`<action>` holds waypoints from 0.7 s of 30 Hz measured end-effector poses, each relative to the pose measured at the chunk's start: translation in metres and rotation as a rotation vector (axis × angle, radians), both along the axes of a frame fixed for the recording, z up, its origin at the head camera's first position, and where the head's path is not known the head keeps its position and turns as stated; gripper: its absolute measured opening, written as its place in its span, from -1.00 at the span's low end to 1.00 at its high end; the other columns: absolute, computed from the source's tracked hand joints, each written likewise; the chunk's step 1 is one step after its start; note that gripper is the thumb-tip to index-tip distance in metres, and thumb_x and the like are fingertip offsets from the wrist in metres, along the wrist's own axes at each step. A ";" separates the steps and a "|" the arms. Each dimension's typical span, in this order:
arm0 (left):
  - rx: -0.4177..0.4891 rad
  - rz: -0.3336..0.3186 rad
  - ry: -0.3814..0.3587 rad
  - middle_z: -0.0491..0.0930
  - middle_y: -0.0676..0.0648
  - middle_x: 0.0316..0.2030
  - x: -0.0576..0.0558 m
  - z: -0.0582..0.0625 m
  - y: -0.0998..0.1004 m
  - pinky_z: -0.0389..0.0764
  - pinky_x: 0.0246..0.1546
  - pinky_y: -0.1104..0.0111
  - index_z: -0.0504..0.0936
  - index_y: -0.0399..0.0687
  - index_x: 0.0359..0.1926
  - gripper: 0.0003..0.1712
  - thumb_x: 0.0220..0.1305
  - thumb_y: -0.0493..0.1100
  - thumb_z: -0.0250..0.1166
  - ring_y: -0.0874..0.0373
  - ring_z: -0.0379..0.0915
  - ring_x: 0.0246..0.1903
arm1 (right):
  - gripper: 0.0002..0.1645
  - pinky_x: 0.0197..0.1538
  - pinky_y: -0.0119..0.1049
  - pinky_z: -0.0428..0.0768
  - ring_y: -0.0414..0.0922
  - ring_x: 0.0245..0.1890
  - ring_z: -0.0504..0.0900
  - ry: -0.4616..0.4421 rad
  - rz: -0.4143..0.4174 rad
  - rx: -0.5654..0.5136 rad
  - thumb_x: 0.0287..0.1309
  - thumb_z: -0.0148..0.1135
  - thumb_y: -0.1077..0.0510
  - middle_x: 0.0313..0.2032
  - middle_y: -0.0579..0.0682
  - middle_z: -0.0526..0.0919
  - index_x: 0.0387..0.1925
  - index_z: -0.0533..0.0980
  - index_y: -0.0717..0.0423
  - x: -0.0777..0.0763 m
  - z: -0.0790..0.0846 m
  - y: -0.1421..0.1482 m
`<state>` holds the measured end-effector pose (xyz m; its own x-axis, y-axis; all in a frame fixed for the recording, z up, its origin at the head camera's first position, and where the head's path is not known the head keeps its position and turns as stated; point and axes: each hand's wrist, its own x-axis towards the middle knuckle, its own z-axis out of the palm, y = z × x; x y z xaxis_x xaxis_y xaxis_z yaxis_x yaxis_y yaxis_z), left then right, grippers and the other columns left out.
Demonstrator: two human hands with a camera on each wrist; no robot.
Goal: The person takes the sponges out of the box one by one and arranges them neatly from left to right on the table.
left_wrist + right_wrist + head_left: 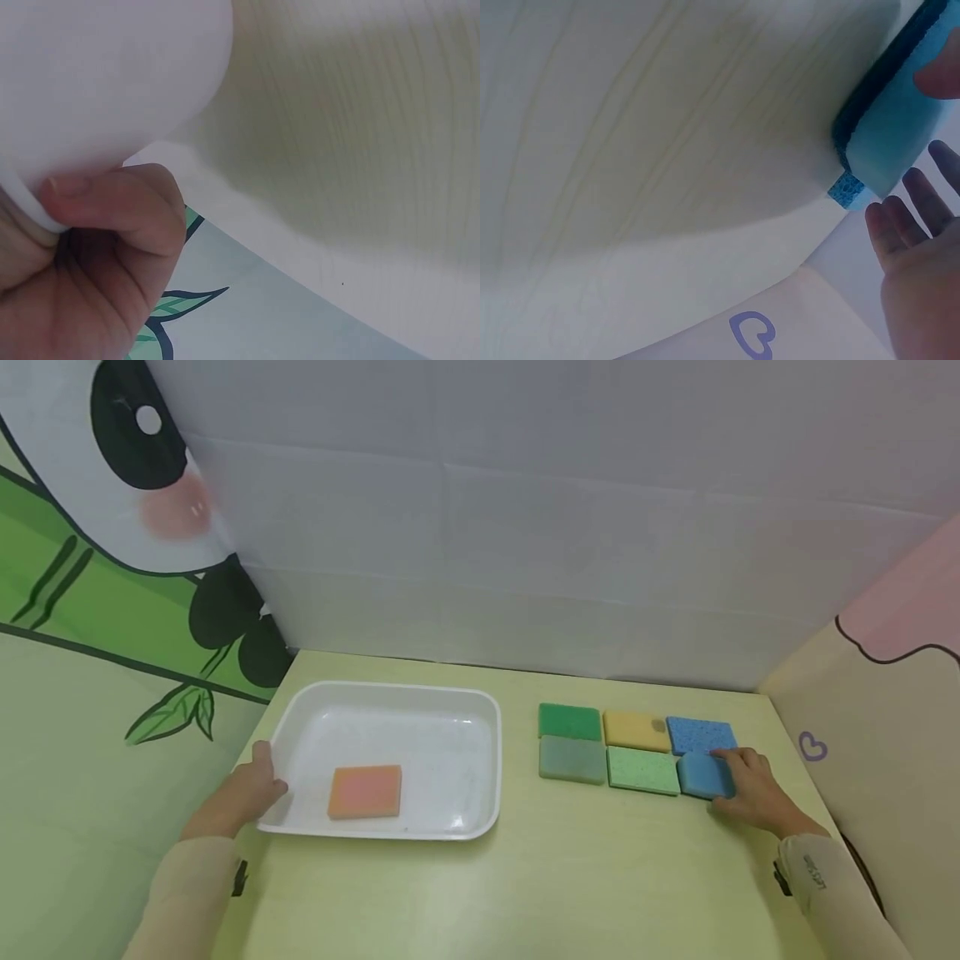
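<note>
My left hand (251, 792) grips the left rim of a white tray (420, 720), with the thumb showing at the rim in the left wrist view. An orange-pink sponge (365, 792) lies flat inside the tray, toward its front. Over on the right, my right hand (757, 793) is at the right end of a blue sponge (705, 775). That sponge shows a dark scouring layer on one face in the right wrist view. There the thumb (941, 71) overlaps the sponge while the other fingers reach out loosely spread beside it.
Beside the blue sponge, two rows hold a speckled blue sponge (701, 736), a yellow one (637, 730), a dark green one (570, 722), a grey-green one (573, 760) and a light green one (642, 770). The pale yellow table (525, 885) meets walls at the back and sides.
</note>
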<state>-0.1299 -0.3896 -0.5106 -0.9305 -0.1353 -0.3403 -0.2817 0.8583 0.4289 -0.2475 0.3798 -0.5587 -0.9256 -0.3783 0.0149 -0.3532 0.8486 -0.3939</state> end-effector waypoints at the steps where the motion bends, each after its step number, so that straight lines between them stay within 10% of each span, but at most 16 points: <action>1: -0.002 0.000 -0.001 0.47 -0.57 -0.26 0.000 0.000 0.000 0.53 -0.34 0.04 -0.15 -0.51 0.15 -0.33 0.30 -0.27 0.08 -0.16 0.51 -0.38 | -0.04 0.05 0.45 0.22 0.50 0.21 0.07 0.003 0.001 0.002 -0.06 0.42 0.21 0.21 0.53 0.15 0.35 0.20 0.42 0.000 0.001 0.000; 21: 0.011 -0.011 0.015 0.47 -0.55 -0.26 0.003 0.001 -0.002 0.53 -0.28 -0.01 -0.16 -0.50 0.16 -0.33 0.32 -0.27 0.08 -0.17 0.52 -0.35 | -0.23 0.08 0.29 0.39 0.33 0.16 0.38 0.093 0.102 0.029 0.16 0.43 0.03 0.16 0.35 0.45 0.24 0.37 0.42 0.015 0.067 -0.061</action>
